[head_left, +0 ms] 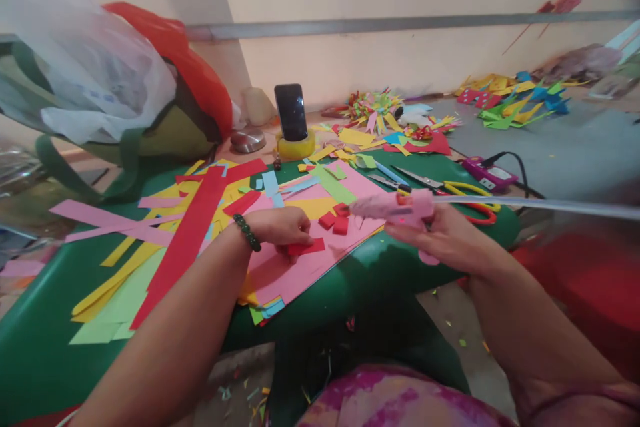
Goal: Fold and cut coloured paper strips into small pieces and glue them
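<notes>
My left hand (286, 227), with a green bead bracelet (247, 232) on its wrist, pinches a small red paper strip (310, 247) over a stack of pink paper sheets (300, 277). In my right hand (440, 233) is a pink glue gun (400, 208), its nozzle pointing left. A long clear glue stick (530, 203) sticks out of the gun's back. Just below and left of the nozzle lie several small folded red paper pieces (340, 224) on the pink sheets.
Coloured paper strips (185, 240) lie across the green surface (360, 280) on the left. Two scissors (440, 185) lie beyond the glue gun. A phone (291, 112) leans upright at a yellow tape roll (296, 145). Bags (120, 80) stand at back left; a purple device (489, 175) sits at right.
</notes>
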The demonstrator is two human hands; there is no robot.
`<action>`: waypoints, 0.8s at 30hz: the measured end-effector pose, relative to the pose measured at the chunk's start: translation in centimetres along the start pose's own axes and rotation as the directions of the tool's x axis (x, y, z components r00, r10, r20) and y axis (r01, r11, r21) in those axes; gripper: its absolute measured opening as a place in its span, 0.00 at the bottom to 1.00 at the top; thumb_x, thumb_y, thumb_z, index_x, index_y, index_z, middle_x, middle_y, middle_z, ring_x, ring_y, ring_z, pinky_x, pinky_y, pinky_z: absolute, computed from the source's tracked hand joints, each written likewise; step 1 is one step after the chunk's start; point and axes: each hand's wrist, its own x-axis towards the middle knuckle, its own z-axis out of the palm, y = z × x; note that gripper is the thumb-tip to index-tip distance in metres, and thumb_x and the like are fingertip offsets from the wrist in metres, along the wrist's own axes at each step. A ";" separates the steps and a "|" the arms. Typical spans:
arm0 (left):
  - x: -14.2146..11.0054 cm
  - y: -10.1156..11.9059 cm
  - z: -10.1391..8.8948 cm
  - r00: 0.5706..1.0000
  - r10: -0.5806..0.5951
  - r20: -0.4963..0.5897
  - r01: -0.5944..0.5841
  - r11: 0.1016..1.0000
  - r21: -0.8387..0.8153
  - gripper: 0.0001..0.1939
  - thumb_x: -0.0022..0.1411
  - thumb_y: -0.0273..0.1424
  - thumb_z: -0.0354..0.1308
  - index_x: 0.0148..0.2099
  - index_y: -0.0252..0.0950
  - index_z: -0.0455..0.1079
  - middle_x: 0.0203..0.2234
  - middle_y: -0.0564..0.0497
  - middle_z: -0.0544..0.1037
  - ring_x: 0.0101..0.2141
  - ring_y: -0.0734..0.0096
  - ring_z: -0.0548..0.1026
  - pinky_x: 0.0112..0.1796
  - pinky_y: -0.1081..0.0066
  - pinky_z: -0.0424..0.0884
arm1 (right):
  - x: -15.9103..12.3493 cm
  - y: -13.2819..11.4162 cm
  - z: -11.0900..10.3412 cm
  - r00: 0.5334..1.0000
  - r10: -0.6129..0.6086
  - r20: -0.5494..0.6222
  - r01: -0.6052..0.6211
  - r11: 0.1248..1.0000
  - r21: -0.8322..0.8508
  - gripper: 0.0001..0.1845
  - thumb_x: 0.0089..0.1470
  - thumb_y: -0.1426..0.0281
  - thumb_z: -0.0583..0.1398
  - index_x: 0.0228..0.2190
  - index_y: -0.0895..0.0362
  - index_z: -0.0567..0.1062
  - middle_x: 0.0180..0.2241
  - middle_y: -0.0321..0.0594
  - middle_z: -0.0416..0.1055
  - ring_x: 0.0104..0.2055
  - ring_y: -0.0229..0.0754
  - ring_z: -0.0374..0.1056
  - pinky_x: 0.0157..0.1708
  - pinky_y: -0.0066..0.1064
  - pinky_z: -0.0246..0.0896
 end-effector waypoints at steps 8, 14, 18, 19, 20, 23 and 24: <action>-0.1 0.2 0.2 1.000 -0.018 0.024 0.018 1.000 0.009 0.08 0.55 0.30 0.52 0.25 0.38 0.59 0.16 0.50 0.77 0.20 0.67 0.77 0.22 0.75 0.66 | 0.3 -2.3 2.3 0.933 0.038 0.359 0.059 0.965 -0.255 0.28 0.55 0.49 0.50 0.13 0.55 0.57 0.13 0.31 0.50 0.17 0.33 0.48 0.18 0.27 0.39; -0.5 0.9 0.2 0.999 -0.028 0.019 0.028 0.999 0.026 0.09 0.56 0.29 0.52 0.24 0.38 0.58 0.16 0.50 0.77 0.20 0.68 0.76 0.22 0.76 0.65 | 0.4 -3.0 2.1 0.906 0.134 0.401 0.042 0.915 -0.401 0.30 0.57 0.49 0.48 0.12 0.54 0.53 0.12 0.32 0.50 0.16 0.33 0.48 0.19 0.29 0.40; -0.4 0.7 0.2 0.999 -0.023 0.022 0.023 1.000 0.013 0.08 0.55 0.30 0.53 0.24 0.38 0.60 0.16 0.50 0.77 0.20 0.67 0.77 0.23 0.75 0.66 | 0.0 -3.3 1.8 0.891 0.107 0.441 0.068 0.930 -0.362 0.29 0.57 0.51 0.49 0.12 0.54 0.52 0.11 0.33 0.50 0.16 0.34 0.50 0.20 0.29 0.40; -0.3 0.6 0.2 1.000 -0.020 0.017 0.020 1.000 0.001 0.08 0.54 0.30 0.53 0.24 0.38 0.60 0.16 0.50 0.77 0.20 0.66 0.77 0.23 0.74 0.66 | 0.0 -3.2 1.9 0.894 0.099 0.437 0.070 0.933 -0.354 0.30 0.56 0.51 0.50 0.12 0.54 0.51 0.10 0.33 0.50 0.16 0.34 0.50 0.20 0.29 0.40; -0.3 0.5 0.3 1.000 -0.016 0.010 0.016 1.000 -0.014 0.09 0.54 0.31 0.54 0.23 0.38 0.60 0.15 0.50 0.77 0.20 0.66 0.76 0.23 0.74 0.66 | 0.1 -3.1 1.9 0.901 0.089 0.426 0.072 0.935 -0.348 0.30 0.56 0.51 0.50 0.11 0.54 0.51 0.10 0.33 0.50 0.16 0.34 0.49 0.19 0.29 0.39; -0.2 0.3 0.3 1.000 -0.006 -0.007 0.006 0.999 -0.042 0.10 0.51 0.32 0.55 0.22 0.38 0.59 0.14 0.50 0.76 0.18 0.66 0.75 0.22 0.74 0.65 | 0.5 -2.8 2.3 0.928 0.057 0.369 0.077 0.938 -0.337 0.31 0.55 0.49 0.50 0.10 0.53 0.50 0.09 0.33 0.50 0.15 0.34 0.48 0.19 0.30 0.38; -0.2 0.3 0.4 1.000 -0.002 -0.003 0.002 0.999 -0.046 0.10 0.51 0.32 0.56 0.22 0.38 0.59 0.13 0.50 0.76 0.18 0.66 0.75 0.21 0.74 0.65 | 0.6 -2.7 2.3 0.933 0.048 0.357 0.079 0.940 -0.332 0.31 0.55 0.48 0.50 0.10 0.53 0.51 0.09 0.33 0.50 0.15 0.34 0.47 0.18 0.30 0.37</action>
